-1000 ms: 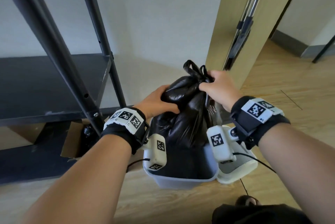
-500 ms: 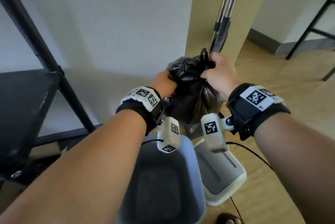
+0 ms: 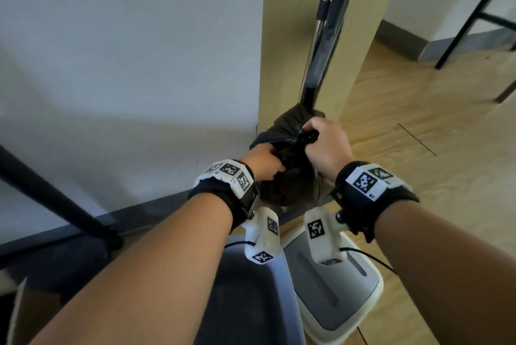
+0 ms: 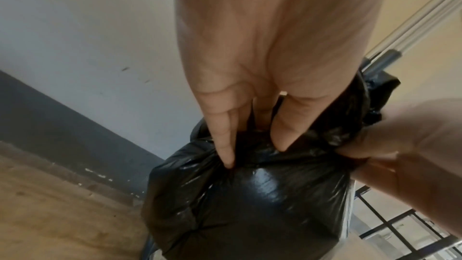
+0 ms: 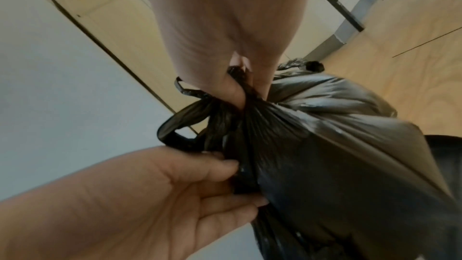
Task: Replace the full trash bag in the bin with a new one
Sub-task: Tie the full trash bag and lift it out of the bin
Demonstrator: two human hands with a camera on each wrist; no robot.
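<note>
Trash bag (image 3: pixel 290 132), black and knotted, hangs clear of the grey bin (image 3: pixel 245 302) at six o'clock, its gathered neck pinched by the right hand (image 3: pixel 326 146) at three o'clock and clutched by the left hand (image 3: pixel 262 161) at nine o'clock.

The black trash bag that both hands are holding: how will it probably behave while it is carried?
The black trash bag looks floppy: its film gathers into pleats where the right hand grips the neck. It bulges round below the left hand, so it probably sags and swings. The glossy film may be slippery; pinching the gathered neck seems safest.
</note>
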